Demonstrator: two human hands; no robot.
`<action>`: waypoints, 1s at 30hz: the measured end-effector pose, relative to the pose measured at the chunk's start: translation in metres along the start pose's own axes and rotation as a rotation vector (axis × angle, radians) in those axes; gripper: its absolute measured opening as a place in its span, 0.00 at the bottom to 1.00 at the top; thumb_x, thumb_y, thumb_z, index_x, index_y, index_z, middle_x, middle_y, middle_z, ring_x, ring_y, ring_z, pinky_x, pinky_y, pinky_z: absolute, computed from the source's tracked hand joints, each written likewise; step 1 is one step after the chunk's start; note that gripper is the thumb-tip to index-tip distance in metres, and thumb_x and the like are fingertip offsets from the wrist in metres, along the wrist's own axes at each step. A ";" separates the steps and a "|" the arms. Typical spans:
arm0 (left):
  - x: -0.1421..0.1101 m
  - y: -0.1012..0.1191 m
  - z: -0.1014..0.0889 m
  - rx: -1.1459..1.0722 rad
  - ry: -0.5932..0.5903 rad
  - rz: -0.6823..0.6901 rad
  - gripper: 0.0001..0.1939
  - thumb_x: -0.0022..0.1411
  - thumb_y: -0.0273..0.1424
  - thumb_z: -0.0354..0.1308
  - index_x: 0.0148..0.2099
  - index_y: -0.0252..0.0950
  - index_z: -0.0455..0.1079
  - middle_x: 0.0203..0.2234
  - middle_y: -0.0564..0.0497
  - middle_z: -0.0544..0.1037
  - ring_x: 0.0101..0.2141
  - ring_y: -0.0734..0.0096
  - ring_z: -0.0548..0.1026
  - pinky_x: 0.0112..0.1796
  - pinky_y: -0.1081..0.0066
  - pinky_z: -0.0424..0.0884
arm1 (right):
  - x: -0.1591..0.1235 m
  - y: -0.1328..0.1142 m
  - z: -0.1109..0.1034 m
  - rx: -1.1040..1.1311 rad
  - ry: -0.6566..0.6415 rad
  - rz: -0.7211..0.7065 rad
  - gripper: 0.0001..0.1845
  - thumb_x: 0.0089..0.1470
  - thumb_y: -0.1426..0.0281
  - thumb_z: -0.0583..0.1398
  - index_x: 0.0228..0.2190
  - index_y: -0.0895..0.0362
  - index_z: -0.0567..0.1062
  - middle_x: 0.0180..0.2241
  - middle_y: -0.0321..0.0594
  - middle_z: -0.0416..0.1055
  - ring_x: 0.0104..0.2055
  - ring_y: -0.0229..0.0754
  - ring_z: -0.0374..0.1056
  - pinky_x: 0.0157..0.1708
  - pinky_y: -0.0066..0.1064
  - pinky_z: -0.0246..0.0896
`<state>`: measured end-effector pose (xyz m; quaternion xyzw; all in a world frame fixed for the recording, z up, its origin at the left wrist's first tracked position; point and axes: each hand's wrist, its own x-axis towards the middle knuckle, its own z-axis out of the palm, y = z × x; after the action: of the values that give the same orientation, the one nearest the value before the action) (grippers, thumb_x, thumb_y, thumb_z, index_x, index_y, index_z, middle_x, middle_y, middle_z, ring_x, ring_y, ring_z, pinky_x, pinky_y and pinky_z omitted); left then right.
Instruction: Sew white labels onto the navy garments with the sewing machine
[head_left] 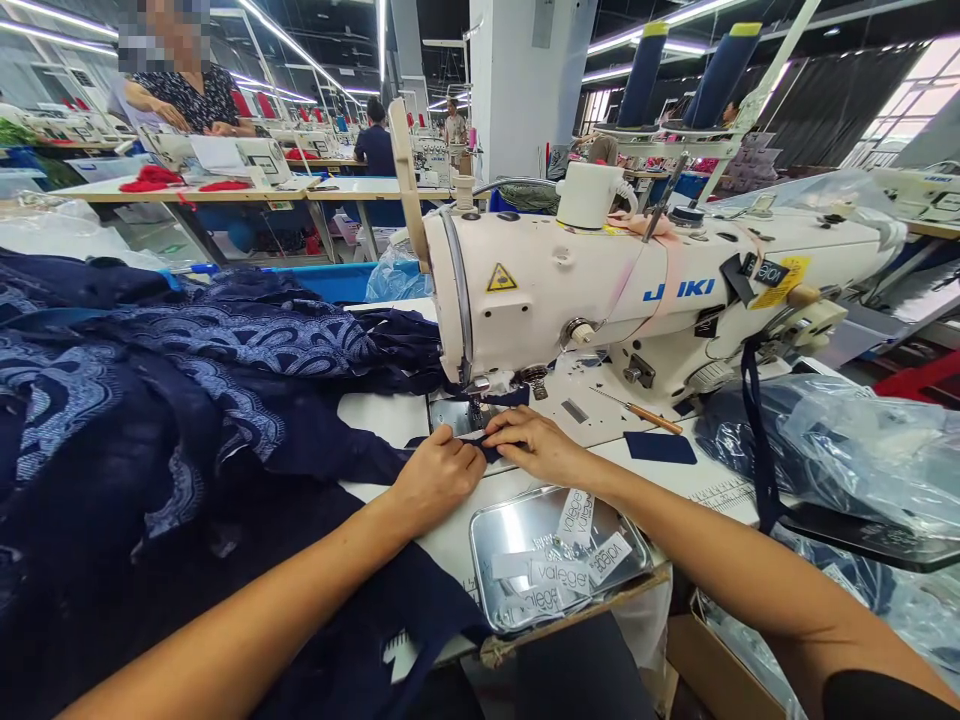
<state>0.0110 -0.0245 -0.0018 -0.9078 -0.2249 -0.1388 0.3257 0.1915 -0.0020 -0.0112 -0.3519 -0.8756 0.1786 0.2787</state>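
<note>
Just in front of the presser foot (477,410) of a white sewing machine (525,280), both my hands grip a narrow piece of navy fabric (489,449). My left hand (442,475) is curled, its fingers closed over the fabric. From the other side my right hand (536,445) pinches the same piece with its fingertips. A large navy garment with pale blue patterns (247,335) spreads over the table to the left, reaching under my left arm. Part of the fabric is hidden by my fingers.
A metal tray (487,535) with several printed labels (559,575) sits at the table's front edge. An orange-handled tool (649,415) and a navy fabric rectangle (660,448) lie right of the needle. Plastic-wrapped bundles (847,440) fill the right side. A person (195,105) stands at another table behind.
</note>
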 end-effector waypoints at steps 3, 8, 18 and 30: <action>-0.001 0.002 0.002 0.001 0.000 0.002 0.12 0.56 0.17 0.45 0.24 0.31 0.64 0.15 0.53 0.67 0.17 0.73 0.64 0.25 0.70 0.56 | -0.002 -0.006 -0.001 -0.112 -0.032 -0.043 0.11 0.50 0.79 0.55 0.34 0.57 0.75 0.38 0.39 0.68 0.40 0.40 0.61 0.42 0.35 0.60; -0.004 -0.003 -0.008 -0.059 -0.068 -0.017 0.09 0.55 0.20 0.48 0.25 0.30 0.66 0.18 0.51 0.69 0.20 0.71 0.66 0.25 0.68 0.59 | -0.007 -0.022 0.005 -0.505 -0.119 -0.118 0.10 0.52 0.78 0.52 0.34 0.61 0.73 0.36 0.45 0.66 0.38 0.44 0.60 0.34 0.35 0.62; -0.033 -0.018 -0.024 -0.660 -0.218 -0.236 0.09 0.58 0.23 0.46 0.35 0.35 0.68 0.46 0.46 0.72 0.48 0.68 0.67 0.48 0.64 0.63 | 0.007 -0.003 -0.017 -0.642 -0.320 -0.426 0.14 0.54 0.79 0.50 0.42 0.62 0.69 0.41 0.47 0.66 0.40 0.44 0.61 0.34 0.33 0.64; 0.003 0.000 -0.004 -0.468 -0.205 -0.381 0.09 0.57 0.19 0.48 0.33 0.32 0.68 0.38 0.44 0.76 0.37 0.66 0.75 0.38 0.68 0.71 | 0.015 0.023 -0.013 -0.582 -0.203 -0.341 0.18 0.53 0.80 0.51 0.47 0.63 0.67 0.49 0.50 0.64 0.51 0.43 0.61 0.45 0.34 0.63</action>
<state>0.0126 -0.0262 0.0028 -0.9089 -0.3845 -0.1532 0.0517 0.2022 0.0257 -0.0072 -0.2457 -0.9592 -0.0937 0.1041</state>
